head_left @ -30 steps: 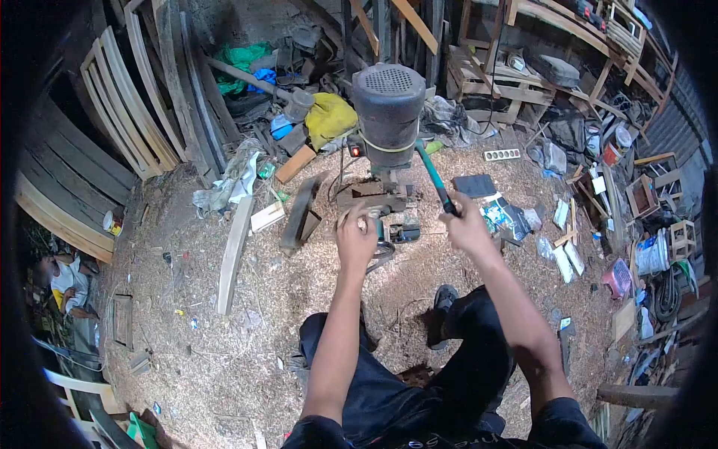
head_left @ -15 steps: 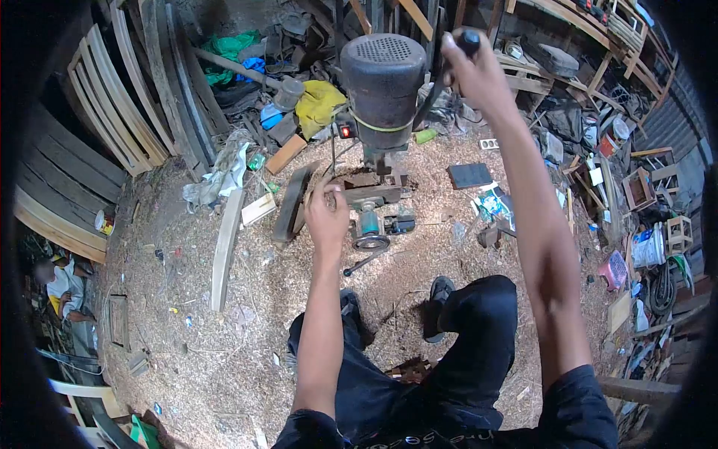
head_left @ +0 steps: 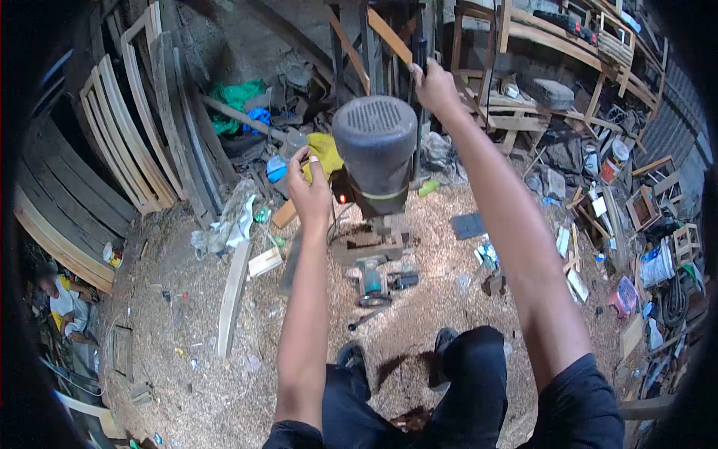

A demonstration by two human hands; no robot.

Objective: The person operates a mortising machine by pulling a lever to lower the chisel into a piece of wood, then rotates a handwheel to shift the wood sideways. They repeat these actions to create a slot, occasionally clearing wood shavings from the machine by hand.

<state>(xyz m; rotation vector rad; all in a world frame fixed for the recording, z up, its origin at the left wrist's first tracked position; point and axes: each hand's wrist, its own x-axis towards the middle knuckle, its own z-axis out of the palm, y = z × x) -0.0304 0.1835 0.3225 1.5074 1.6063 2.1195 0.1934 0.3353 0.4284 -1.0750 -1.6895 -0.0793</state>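
Far L, a pale plank point(head_left: 235, 299) lies on the chip-strewn floor point(head_left: 187, 329), well apart from the machine; good to leave that footing gap clear.

Next, L hand point(head_left: 310, 196): raised, fingers curled loosely, thumb apart, nothing visible in the grip. It's just L of the motor housing point(head_left: 375, 138), w/ the yellow sheet point(head_left: 324, 152) beyond; can't tell if a fingertip touches anything. Best kept off the housing & well above the parts below, esp. w/ the red light point(head_left: 342, 199) lit; treat as live.

Center: the machine stands upright in front of the person, btwn the two arms. Below the motor, the green clamp point(head_left: 372, 278) w/ its handwheel point(head_left: 374, 300) sits low, nearer the feet. Can't tell how tight it is, so worth a check w/ motor off.

R of the motor, R hand point(head_left: 438, 91) is closed around the dark lever point(head_left: 422, 54), near its upper end; far side of fingers hidden. Arm's nearly straight, so smooth, even pressure is better than jerks, w/ elbow slightly bent & feet planted for balance.
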